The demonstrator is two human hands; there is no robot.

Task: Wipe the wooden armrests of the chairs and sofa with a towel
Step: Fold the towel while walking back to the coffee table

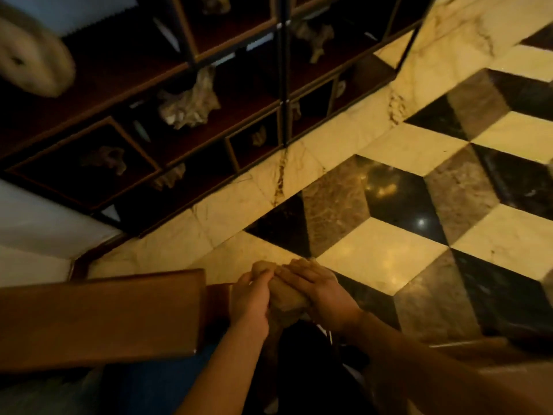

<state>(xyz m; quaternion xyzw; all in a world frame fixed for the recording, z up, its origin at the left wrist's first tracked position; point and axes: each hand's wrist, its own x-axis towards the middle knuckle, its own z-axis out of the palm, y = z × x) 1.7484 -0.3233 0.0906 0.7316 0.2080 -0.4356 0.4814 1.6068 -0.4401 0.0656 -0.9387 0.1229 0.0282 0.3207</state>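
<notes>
Currently bunching the tan towel (285, 290) between left hand (251, 298) and right hand (321, 295), both clamped on it, just off the wooden armrest's (98, 319) end; risking a loose wad slipping floorward.

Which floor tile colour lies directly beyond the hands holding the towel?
A cream tile, just past the towel held by both hands; black and brown tiles flank it.

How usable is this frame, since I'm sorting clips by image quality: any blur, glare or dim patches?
Head view: dim, warm light overall; the pale round object at top left is smeared by motion blur; bright glare spots sit on the glossy marble floor; the display cabinet is deep in shadow; both hands, left hand and right hand, gripping the towel are soft but readable; wide-angle tilt skews the lines.
</notes>
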